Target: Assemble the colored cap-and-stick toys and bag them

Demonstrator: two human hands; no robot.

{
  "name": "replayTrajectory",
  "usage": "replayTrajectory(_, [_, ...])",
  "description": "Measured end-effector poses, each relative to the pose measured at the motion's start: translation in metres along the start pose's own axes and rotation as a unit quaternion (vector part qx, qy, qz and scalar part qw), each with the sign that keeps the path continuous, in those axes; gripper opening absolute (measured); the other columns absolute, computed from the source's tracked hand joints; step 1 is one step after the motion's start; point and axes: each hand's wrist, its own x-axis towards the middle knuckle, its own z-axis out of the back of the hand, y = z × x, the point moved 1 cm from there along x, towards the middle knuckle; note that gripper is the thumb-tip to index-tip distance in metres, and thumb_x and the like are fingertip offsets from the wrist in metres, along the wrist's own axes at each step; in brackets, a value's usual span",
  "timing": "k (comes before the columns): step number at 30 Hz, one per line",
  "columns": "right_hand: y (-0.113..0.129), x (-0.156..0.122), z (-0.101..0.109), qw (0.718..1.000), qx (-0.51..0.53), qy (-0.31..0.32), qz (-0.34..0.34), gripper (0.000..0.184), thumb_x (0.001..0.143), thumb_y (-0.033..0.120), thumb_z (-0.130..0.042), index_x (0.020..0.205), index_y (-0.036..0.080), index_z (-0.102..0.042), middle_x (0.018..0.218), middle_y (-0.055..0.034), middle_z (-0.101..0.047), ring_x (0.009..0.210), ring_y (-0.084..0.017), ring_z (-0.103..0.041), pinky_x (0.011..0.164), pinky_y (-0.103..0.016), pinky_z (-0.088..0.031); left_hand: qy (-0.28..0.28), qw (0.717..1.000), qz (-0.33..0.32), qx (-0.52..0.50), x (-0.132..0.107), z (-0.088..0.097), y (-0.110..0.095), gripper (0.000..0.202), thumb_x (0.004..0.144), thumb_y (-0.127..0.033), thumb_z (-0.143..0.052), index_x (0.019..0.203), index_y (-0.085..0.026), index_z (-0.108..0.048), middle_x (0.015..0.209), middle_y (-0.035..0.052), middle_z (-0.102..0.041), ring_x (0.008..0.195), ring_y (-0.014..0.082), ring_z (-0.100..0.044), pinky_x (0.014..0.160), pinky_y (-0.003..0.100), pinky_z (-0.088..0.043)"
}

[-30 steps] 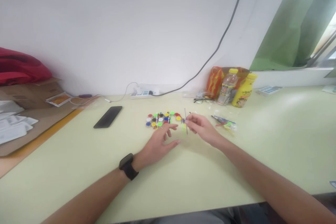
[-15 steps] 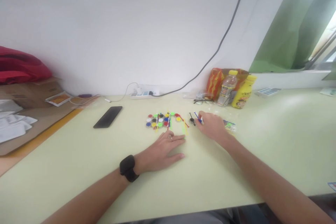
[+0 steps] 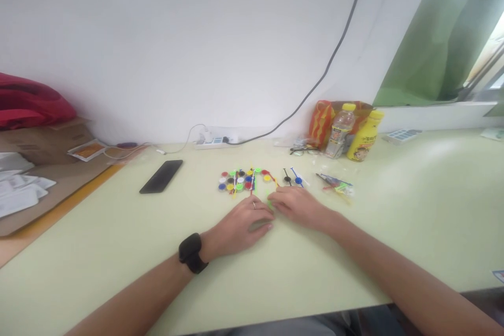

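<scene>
My left hand [image 3: 241, 224], with a black watch [image 3: 191, 252] on the wrist and a ring on one finger, lies flat on the pale green table [image 3: 118, 252], fingers stretched toward the right. My right hand [image 3: 298, 205] meets it fingertip to fingertip, fingers pressed together on a thin green stick [image 3: 270, 202]. Just beyond both hands lies a cluster of small coloured round pieces [image 3: 241, 179] with several coloured sticks among them. A black pin [image 3: 287, 177] and a blue pin [image 3: 297, 179] lie to the right of the cluster.
A clear bag of coloured sticks [image 3: 336, 185] lies right of the pins. A black phone [image 3: 161, 176] is at the left, a power strip [image 3: 212, 140] by the wall. Two bottles [image 3: 360, 139], a snack bag and glasses [image 3: 301, 150] stand at the back right. Boxes and papers [image 3: 23, 191] fill the far left.
My right hand carried a blue pin to the right, set it down beside the black pin, then came back to the green stick. My left hand settled flat on the table.
</scene>
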Motion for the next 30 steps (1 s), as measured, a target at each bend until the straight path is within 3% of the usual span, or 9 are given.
replayTrajectory(9, [0.002, 0.0, -0.001, 1.0, 0.004, 0.006, 0.007, 0.017, 0.098, 0.009, -0.051, 0.088, 0.02, -0.059, 0.089, -0.0018, -0.066, 0.082, -0.017, -0.058, 0.072, -0.03, -0.033, -0.009, 1.0, 0.003, 0.007, -0.002, -0.004, 0.004, 0.014, 0.102, -0.023, -0.061, 0.108, -0.024, -0.074, 0.106, 0.0061, -0.071, 0.107, 0.0241, -0.062, 0.097, 0.04, -0.053])
replayTrajectory(15, [0.007, -0.001, 0.003, 0.998, -0.007, -0.063, 0.015, 0.014, 0.093, 0.008, -0.054, 0.088, 0.021, -0.056, 0.085, -0.0017, -0.062, 0.079, -0.017, -0.056, 0.072, -0.03, -0.035, -0.065, 0.997, 0.011, 0.033, -0.001, -0.002, 0.006, 0.018, 0.101, -0.021, -0.061, 0.116, -0.025, -0.069, 0.119, 0.0064, -0.069, 0.113, 0.0242, -0.062, 0.102, 0.042, -0.051])
replayTrajectory(20, [0.004, -0.001, 0.003, 0.991, -0.01, -0.129, 0.024, 0.012, 0.096, 0.011, -0.054, 0.089, 0.02, -0.057, 0.086, -0.0036, -0.062, 0.08, -0.019, -0.056, 0.073, -0.03, -0.036, -0.079, 0.994, 0.057, 0.041, -0.002, -0.002, 0.01, 0.012, 0.102, -0.021, -0.059, 0.11, -0.024, -0.068, 0.109, 0.005, -0.07, 0.103, 0.0229, -0.064, 0.091, 0.039, -0.053])
replayTrajectory(25, [0.001, 0.0, 0.0, 0.99, -0.011, -0.139, 0.027, 0.01, 0.099, 0.014, -0.054, 0.092, 0.02, -0.06, 0.088, -0.0042, -0.065, 0.081, -0.02, -0.059, 0.073, -0.031, -0.037, -0.076, 0.995, 0.058, 0.033, -0.003, -0.005, 0.014, 0.014, 0.103, -0.02, -0.058, 0.104, -0.025, -0.071, 0.102, 0.003, -0.073, 0.098, 0.0209, -0.067, 0.088, 0.036, -0.053])
replayTrajectory(30, [0.003, -0.001, 0.0, 0.989, -0.001, -0.149, 0.017, 0.007, 0.102, 0.02, -0.056, 0.103, 0.02, -0.063, 0.097, -0.0061, -0.07, 0.088, -0.021, -0.063, 0.077, -0.032, -0.04, -0.123, 0.986, 0.093, 0.057, -0.003, -0.007, 0.024, 0.015, 0.103, -0.024, -0.06, 0.102, -0.027, -0.074, 0.105, 0.0008, -0.077, 0.1, 0.0218, -0.07, 0.091, 0.038, -0.054])
